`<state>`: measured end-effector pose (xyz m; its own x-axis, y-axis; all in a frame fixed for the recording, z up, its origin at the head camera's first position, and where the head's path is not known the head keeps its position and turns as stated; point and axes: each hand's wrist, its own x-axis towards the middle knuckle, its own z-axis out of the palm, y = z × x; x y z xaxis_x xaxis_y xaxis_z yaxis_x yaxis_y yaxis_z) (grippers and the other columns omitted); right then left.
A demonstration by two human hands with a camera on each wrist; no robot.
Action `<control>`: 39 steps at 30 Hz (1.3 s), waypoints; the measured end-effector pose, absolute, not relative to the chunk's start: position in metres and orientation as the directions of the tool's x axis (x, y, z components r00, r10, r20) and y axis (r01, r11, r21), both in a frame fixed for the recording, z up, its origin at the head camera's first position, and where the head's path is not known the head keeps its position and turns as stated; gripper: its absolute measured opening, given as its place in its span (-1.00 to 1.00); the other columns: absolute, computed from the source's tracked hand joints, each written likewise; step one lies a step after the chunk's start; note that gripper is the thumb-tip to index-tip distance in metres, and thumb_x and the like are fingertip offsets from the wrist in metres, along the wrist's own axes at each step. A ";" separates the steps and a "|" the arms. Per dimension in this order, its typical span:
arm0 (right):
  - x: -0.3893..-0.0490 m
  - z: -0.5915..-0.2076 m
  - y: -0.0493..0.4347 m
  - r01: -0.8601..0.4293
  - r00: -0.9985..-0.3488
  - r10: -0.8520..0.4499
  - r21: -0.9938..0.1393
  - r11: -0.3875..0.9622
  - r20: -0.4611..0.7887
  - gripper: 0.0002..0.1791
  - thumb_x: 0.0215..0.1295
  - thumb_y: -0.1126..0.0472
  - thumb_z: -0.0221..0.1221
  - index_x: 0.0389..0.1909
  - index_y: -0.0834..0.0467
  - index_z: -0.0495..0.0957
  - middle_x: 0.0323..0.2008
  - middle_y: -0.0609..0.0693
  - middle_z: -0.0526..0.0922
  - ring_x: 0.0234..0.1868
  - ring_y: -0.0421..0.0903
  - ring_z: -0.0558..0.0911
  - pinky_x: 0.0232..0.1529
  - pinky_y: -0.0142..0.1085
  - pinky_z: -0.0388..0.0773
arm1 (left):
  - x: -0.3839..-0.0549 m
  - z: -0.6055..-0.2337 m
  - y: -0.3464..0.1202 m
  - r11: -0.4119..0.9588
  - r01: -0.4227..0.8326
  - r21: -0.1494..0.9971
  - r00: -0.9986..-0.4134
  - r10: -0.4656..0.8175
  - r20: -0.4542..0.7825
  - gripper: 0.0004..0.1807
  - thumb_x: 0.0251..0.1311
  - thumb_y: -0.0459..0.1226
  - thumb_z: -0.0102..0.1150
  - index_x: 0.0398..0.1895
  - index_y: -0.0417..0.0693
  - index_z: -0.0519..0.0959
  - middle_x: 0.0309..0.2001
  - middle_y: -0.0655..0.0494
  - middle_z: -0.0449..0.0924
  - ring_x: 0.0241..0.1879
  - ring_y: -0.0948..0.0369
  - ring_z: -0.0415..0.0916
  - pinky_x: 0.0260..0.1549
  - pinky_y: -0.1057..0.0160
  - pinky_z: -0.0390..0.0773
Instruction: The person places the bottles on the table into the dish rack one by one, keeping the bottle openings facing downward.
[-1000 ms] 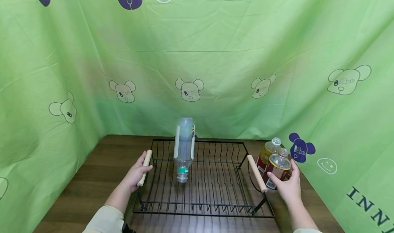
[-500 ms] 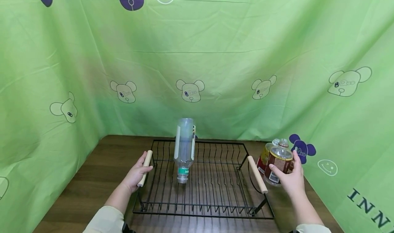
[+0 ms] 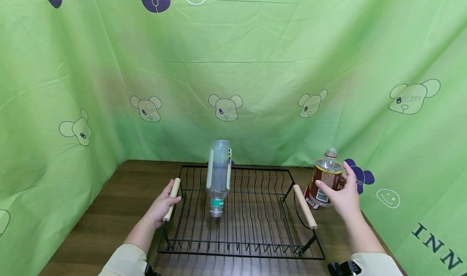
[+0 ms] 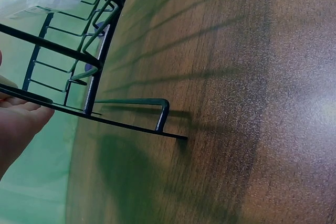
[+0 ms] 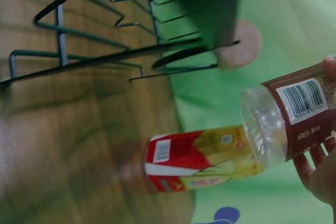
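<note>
My right hand (image 3: 344, 193) grips a clear plastic bottle with a brown label (image 3: 327, 176), held upright and raised off the table; its barcode and clear base show in the right wrist view. Behind and below it stands a second bottle with a red and yellow label (image 5: 199, 158), mostly hidden in the head view. My left hand (image 3: 161, 205) holds the left wooden handle (image 3: 172, 199) of a black wire dish rack (image 3: 251, 215), thumb over the top. A clear bottle with a green neck band (image 3: 219, 174) stands upside down in the rack's left half.
The rack's right wooden handle (image 3: 305, 206) lies between the rack and the raised bottle. A brown wooden table (image 3: 106, 211) carries everything. Green printed cloth (image 3: 255, 77) hangs along the back and both sides.
My right hand has lifted the brown-labelled bottle from the table, up and slightly away from me, now covering most of the other bottle. The left hand and rack stay put.
</note>
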<state>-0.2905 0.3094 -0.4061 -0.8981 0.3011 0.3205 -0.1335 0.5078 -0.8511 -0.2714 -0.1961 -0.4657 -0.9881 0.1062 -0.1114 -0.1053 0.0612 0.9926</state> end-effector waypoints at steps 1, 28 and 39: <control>-0.291 -0.404 0.308 -0.136 -0.899 0.297 -0.851 0.508 0.321 0.13 0.16 0.17 0.34 0.57 0.03 -0.24 0.33 0.42 0.25 0.28 0.30 0.32 0.28 0.28 0.23 | -0.271 -0.466 -0.196 0.060 -0.105 0.993 -0.988 0.106 -0.111 -0.13 0.36 -0.39 -0.12 0.58 -0.04 -0.37 0.56 -0.20 -0.57 0.52 -0.24 -0.54 0.42 -0.28 -0.32; -0.302 -0.372 0.247 -0.246 -0.953 0.031 -0.834 0.494 0.300 0.13 0.22 0.12 0.33 0.58 0.02 -0.29 0.34 0.41 0.20 0.31 0.37 0.30 0.26 0.36 0.23 | -0.274 -0.468 -0.196 0.052 -0.099 0.994 -0.990 0.100 -0.104 -0.11 0.34 -0.39 -0.08 0.58 -0.04 -0.35 0.56 -0.20 -0.56 0.52 -0.24 -0.53 0.43 -0.28 -0.34; -0.306 -0.377 0.217 -0.252 -0.962 -0.048 -0.813 0.525 0.267 0.11 0.17 0.09 0.36 0.57 -0.01 -0.18 0.30 0.34 0.28 0.28 0.32 0.38 0.24 0.29 0.32 | -0.272 -0.467 -0.196 0.055 -0.107 0.993 -0.989 0.097 -0.112 -0.12 0.35 -0.38 -0.09 0.58 -0.02 -0.35 0.56 -0.21 -0.54 0.52 -0.25 -0.52 0.42 -0.28 -0.33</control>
<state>-0.3061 0.2168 -0.3769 -0.9624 -0.0480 0.2673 -0.2520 0.5251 -0.8129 -0.2719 -0.1963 -0.4667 -0.9890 0.0967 -0.1118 -0.1069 0.0546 0.9928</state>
